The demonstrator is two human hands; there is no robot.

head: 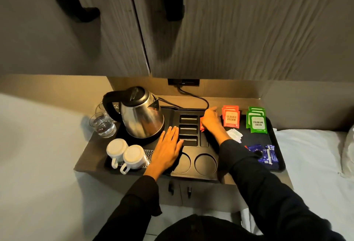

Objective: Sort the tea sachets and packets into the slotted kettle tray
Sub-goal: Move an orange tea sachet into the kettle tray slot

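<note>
The black slotted kettle tray (199, 175) holds three short slots (188, 129) and a long slot to their right. My left hand (169, 149) lies flat and open on the tray, fingertips at the slots' left edge. My right hand (211, 121) is closed on a red sachet (201, 124) held upright over the long right slot. On a flat black tray (277, 145) to the right lie several orange Classic Assam packets (230, 117), several green Premium Green packets (257, 121), white sachets (235, 135) and blue sachets (265, 154).
A steel kettle (141, 114) stands on the tray's left, its cord running to a wall socket (183, 82). Two upturned white cups (124, 155) sit at the front left, two glasses (102, 124) behind them. Cabinet doors hang overhead; white bedding lies on both sides.
</note>
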